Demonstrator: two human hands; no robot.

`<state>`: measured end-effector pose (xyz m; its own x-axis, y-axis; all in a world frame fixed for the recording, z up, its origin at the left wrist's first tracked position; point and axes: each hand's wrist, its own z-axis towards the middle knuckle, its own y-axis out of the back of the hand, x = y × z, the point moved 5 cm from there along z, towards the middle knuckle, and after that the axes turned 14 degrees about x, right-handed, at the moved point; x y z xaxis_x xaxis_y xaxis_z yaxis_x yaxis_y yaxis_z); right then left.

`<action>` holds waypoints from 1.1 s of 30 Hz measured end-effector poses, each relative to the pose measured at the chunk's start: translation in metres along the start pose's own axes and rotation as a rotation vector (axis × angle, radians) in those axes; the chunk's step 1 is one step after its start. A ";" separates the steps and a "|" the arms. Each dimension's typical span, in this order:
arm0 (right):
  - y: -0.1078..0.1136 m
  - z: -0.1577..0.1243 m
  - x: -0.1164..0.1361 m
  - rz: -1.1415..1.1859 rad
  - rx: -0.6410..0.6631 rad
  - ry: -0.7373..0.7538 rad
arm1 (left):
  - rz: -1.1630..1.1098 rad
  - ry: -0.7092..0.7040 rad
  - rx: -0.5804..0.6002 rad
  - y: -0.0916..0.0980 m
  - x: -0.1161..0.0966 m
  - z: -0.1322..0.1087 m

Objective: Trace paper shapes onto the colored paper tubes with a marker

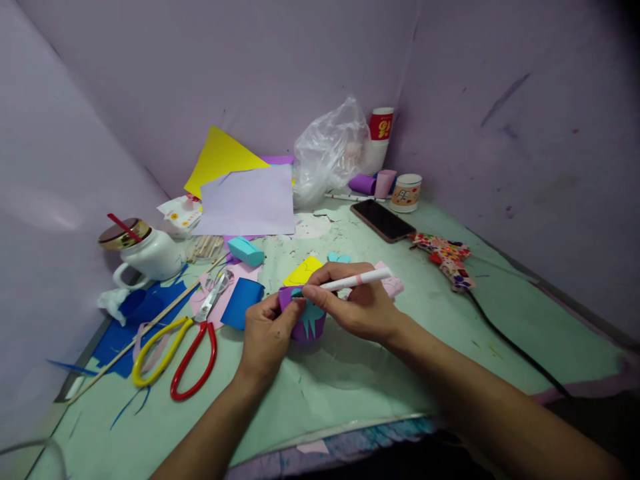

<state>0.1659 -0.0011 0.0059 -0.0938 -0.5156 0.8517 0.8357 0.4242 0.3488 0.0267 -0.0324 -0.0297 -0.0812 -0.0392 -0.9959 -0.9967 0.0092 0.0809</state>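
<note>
My left hand [267,331] grips a small purple paper cup [303,331] at its left side, the thumb near the rim. Light-blue cut paper [313,313] with pointed strips lies against the cup's front. In my right hand [357,303] is a white pen [363,278] with a pink band, slanting up to the right. Its working end is hidden behind my right fingers, which meet the cup's rim. Just behind the cup lies a yellow paper piece [303,270] with a drawn line, beside small light-blue cutouts [339,257].
Scissors [205,320] with one yellow and one red handle lie left, near a blue paper piece [242,303], a wooden stick [145,333] and a white mug [153,257]. Farther back are paper sheets [250,200], a plastic bag [330,157], a phone [383,220] and a cloth-covered corded object [445,257].
</note>
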 end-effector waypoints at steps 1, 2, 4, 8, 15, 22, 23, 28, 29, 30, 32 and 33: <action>0.000 0.000 0.000 0.000 0.001 -0.001 | -0.001 0.003 0.000 0.000 0.000 0.000; 0.000 0.000 0.000 -0.002 0.001 -0.003 | -0.002 0.004 0.000 0.000 0.001 0.000; 0.000 0.000 0.000 -0.013 0.000 0.000 | -0.004 0.002 -0.006 0.000 0.001 0.001; -0.001 0.001 0.001 -0.016 -0.008 0.008 | -0.007 0.008 -0.004 0.001 0.002 0.000; 0.000 0.000 -0.004 -0.009 -0.039 0.003 | 0.040 -0.023 -0.016 0.002 0.001 0.000; 0.000 0.000 -0.005 -0.004 -0.053 -0.028 | 0.095 -0.009 -0.014 0.003 0.000 -0.001; 0.001 0.000 -0.006 0.002 -0.058 -0.033 | 0.099 -0.006 -0.014 0.003 0.000 -0.001; 0.002 -0.001 -0.007 0.019 -0.072 -0.058 | 0.094 -0.008 -0.013 0.002 0.001 0.000; 0.003 -0.001 -0.007 0.019 -0.075 -0.058 | 0.091 -0.007 -0.013 0.002 0.002 0.000; 0.003 -0.001 -0.007 0.018 -0.078 -0.057 | 0.089 -0.004 -0.014 0.002 0.003 0.000; 0.004 -0.001 -0.007 0.013 -0.081 -0.059 | 0.092 0.001 -0.016 0.003 0.004 0.001; 0.004 -0.001 -0.007 0.010 -0.083 -0.062 | 0.092 0.004 -0.017 0.004 0.005 0.001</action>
<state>0.1706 0.0031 0.0009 -0.1160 -0.4635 0.8785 0.8785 0.3648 0.3084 0.0228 -0.0317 -0.0347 -0.1726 -0.0430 -0.9840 -0.9849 -0.0039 0.1730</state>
